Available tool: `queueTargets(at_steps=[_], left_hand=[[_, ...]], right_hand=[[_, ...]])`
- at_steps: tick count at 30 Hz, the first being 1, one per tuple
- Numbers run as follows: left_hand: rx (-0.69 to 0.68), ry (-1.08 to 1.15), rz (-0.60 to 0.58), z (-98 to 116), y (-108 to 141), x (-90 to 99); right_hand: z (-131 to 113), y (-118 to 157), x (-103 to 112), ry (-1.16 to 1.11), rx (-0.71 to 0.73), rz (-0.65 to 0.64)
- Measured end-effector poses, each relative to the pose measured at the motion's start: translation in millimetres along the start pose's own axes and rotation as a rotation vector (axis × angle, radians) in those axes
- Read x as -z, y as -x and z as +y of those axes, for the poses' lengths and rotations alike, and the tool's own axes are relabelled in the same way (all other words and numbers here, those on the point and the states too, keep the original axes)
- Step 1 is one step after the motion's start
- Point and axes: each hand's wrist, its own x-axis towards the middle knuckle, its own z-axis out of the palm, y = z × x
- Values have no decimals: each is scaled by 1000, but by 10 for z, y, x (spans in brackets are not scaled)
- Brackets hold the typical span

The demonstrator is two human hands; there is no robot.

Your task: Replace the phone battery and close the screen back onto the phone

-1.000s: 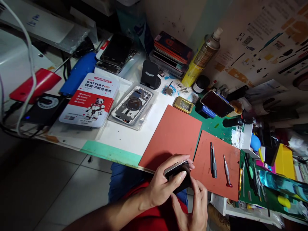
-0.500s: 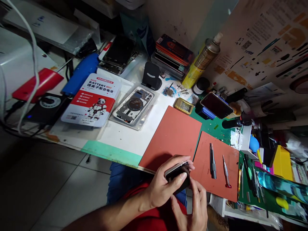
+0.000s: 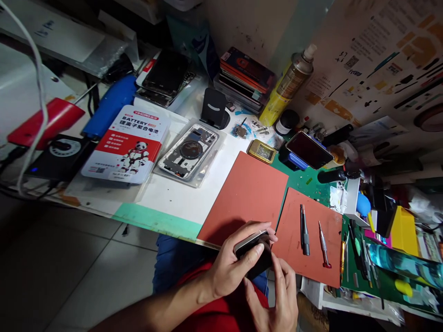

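A black smartphone with a pale metallic edge is tilted above my lap, in front of the table edge. My left hand wraps round it, thumb across the dark face and fingers along the far edge. At its lower end, my right hand has the thumb on one side and the fingertips on the other; part of this contact is hidden. Just beyond the hands lies a red-brown mat. A second such mat carries a grey screwdriver and a silver screwdriver with a red end.
An opened phone body lies on a clear plastic bag, beside a battery package. Farther back stand a yellow spray can, a gold tin of small parts and a phone on a stand. Tools crowd the right side.
The camera view has shifted slightly, so the table items sit a little farther left. Both hands keep nearly the same hold on the smartphone.
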Motion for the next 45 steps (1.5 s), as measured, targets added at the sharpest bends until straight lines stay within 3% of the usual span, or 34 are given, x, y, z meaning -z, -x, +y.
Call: queueTargets(at_steps=[5, 28, 45], left_hand=[[28, 18, 19, -19, -2, 6], [81, 33, 35, -38, -4, 11], [226, 352, 289, 10, -126, -44]], right_hand=[[82, -37, 20, 25, 106, -6], [94, -28, 36, 51, 107, -27], [-7, -148, 81, 72, 191, -20]])
